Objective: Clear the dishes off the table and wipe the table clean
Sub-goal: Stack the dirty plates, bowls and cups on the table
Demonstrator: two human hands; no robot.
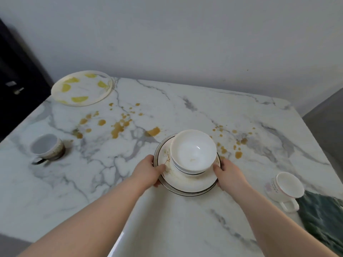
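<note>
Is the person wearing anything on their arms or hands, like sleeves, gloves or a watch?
No. The left arm and right arm are bare right down to the picture's edge, so no sleeves show. The left hand and right hand have no gloves, and I see no watch, bracelet or ring. The picture is slightly blurry, so something tiny could be missed.

no readable text, faint print on white mug [278,187], too blurred to read
</note>
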